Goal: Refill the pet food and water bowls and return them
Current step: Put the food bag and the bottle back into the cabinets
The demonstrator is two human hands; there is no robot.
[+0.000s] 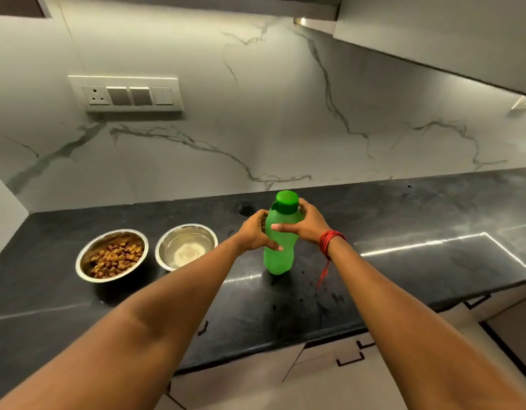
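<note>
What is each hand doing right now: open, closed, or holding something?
Left hand: grips the green bottle round its body.
Right hand: holds the same bottle just below its cap.

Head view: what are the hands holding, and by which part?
Both hold the green bottle: left hand grips its middle, right hand its upper body just under the cap.

Home kitchen: black counter (403,220), marble backsplash (255,113), cabinets (433,34).
</note>
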